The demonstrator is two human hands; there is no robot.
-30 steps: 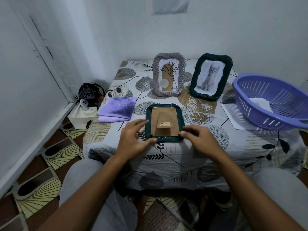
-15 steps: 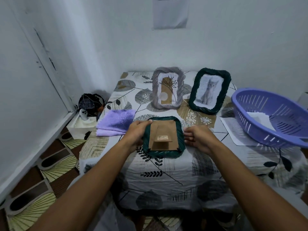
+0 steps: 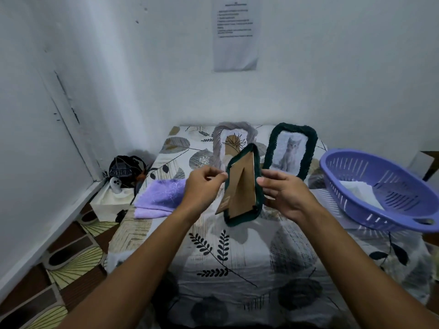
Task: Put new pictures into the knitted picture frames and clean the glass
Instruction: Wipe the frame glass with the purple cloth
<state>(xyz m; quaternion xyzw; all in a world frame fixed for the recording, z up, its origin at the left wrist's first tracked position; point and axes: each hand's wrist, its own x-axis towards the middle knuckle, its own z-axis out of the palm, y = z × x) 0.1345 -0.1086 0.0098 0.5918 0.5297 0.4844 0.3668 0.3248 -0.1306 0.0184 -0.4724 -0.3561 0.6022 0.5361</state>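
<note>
Above table [image 3: 237, 252], green frame [image 3: 242, 216] upright, back showing.

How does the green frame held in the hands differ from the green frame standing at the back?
The held green frame shows its brown cardboard back and stand; the standing green frame shows its front with a cat picture. The held one is lifted off the table between both hands; the standing one rests on it untouched. Both have dark green knitted borders.

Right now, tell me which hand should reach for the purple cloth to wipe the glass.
Left. The left hand only pinches the held frame at its edge and hovers just beside the purple cloth. The right hand supports the frame from the far side, nearer the basket.
</note>
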